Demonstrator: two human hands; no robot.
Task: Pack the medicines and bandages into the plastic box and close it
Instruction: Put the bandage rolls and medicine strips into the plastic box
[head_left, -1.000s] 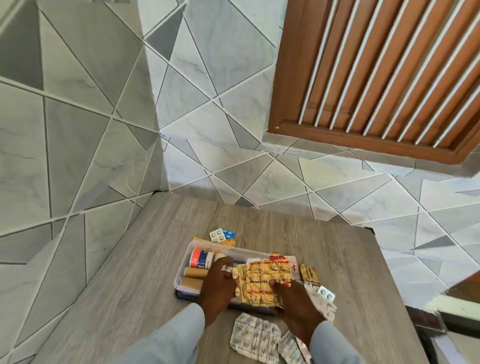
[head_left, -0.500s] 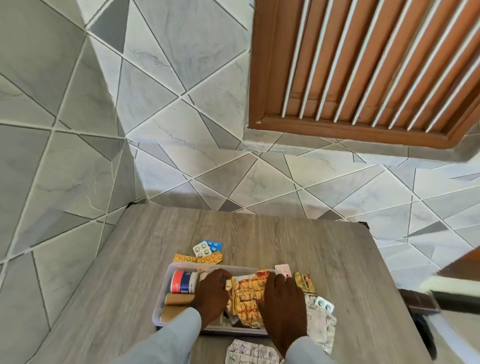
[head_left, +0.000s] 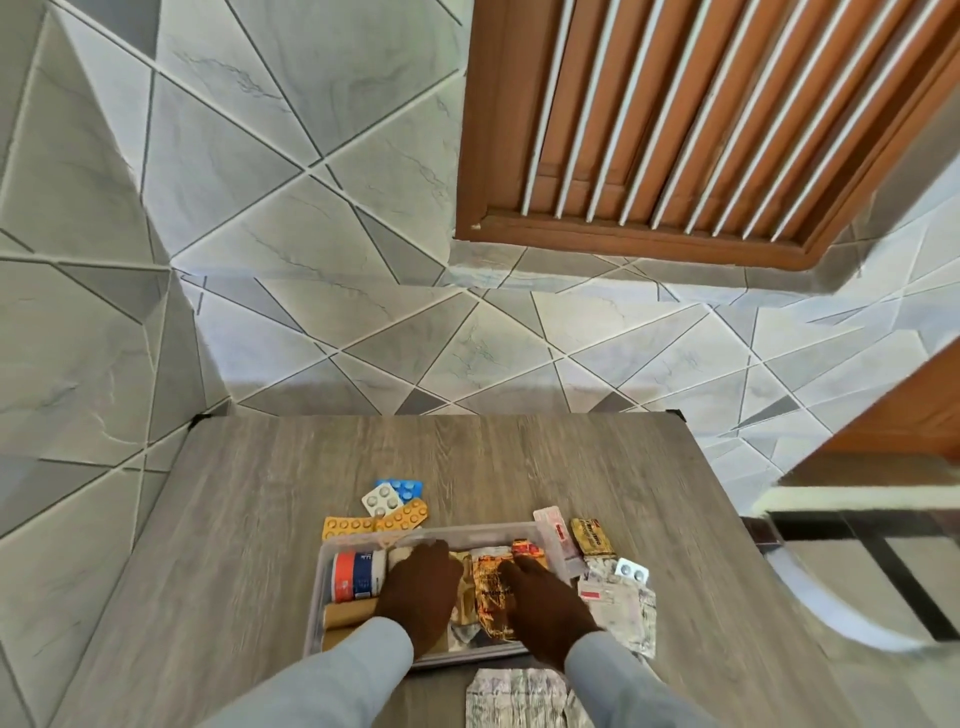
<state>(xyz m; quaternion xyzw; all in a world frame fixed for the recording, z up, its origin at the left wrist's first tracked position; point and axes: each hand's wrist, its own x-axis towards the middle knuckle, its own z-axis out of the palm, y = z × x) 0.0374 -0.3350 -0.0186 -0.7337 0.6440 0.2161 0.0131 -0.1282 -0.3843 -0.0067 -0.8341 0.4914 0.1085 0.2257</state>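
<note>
Box (head_left: 324, 587) sits open on the table (head_left: 234, 519), right under both your hands. Left hand (head_left: 420, 592) lies palm-down inside it, fingers together, flat on the contents beside the red-and-blue roll (head_left: 356, 574); can't tell if it pinches anything. Right hand (head_left: 545, 605) is flat too, fingers slightly spread, pressing the orange strips (head_left: 491, 587) down.

How to do this well, as I read it:
- Keep pressing flat — the strips look stacked near rim height, so level them before adding more.
- Tan rolls (head_left: 348, 616) are just left of your left wrist; leave them against that wall and lay flat packs on the right half.
- Still out: orange, white and blue blisters (head_left: 395, 506) beyond your left fingertips, the gold pack (head_left: 589, 535) and silver sachets (head_left: 623, 608) right of your right hand, more foil strips (head_left: 514, 696) between your forearms.
- The red-and-white pack (head_left: 558, 535) leans on the far-right rim — slide it fully in or the lid likely won't seat.

No lid in view.
</note>
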